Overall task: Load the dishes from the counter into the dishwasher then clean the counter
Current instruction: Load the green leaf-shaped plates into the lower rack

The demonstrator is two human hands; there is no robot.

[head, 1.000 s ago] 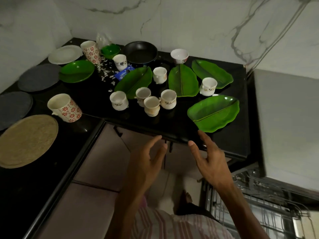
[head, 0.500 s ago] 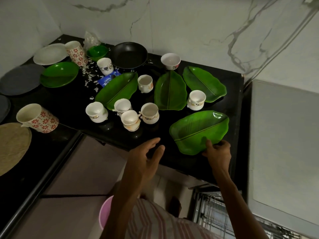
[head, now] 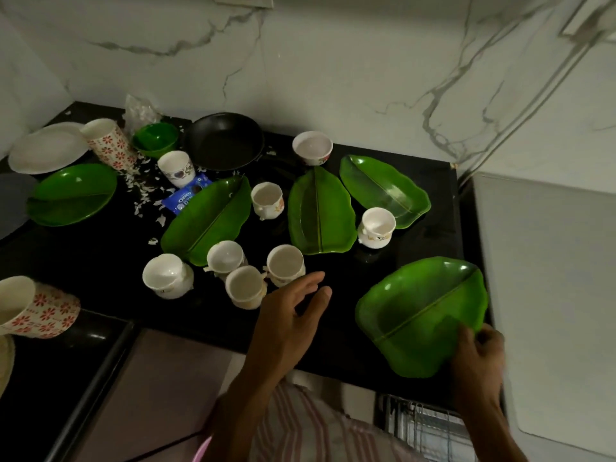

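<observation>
A black counter [head: 100, 248] in a corner of marble-patterned wall is shown from above, crowded with dishes. At the near right edge, a green leaf-shaped plate [head: 420, 311] is gripped by the right hand [head: 476, 358], whose fingers are curled round the plate's near rim, with the thumb on the upper surface; whether the plate is lifted clear of the counter cannot be told. The left hand [head: 290, 318] is held over the counter's front edge with its fingers loosely spread, holding nothing, just beside a cluster of four white cups [head: 246, 285].

Three further leaf-shaped plates are seen behind: one at centre left [head: 206, 221], one at centre [head: 320, 211] and one at the back right [head: 383, 191]. A white cup [head: 266, 199] stands between the first two, and another white cup [head: 376, 227] touches the edge of the third. At the back, a black pan [head: 225, 141], a white bowl [head: 312, 149], a small green bowl [head: 155, 139] and a patterned cup [head: 176, 168] are seen. A blue biscuit packet [head: 185, 197] lies among white scraps [head: 140, 191]. To the left lie an oval green plate [head: 71, 194], a white plate [head: 46, 148] and two red-flowered mugs, one at the back [head: 108, 146] and one lying tilted at the near left [head: 36, 308]. A wire dishwasher rack [head: 423, 425] is partly visible below the counter at the right.
</observation>
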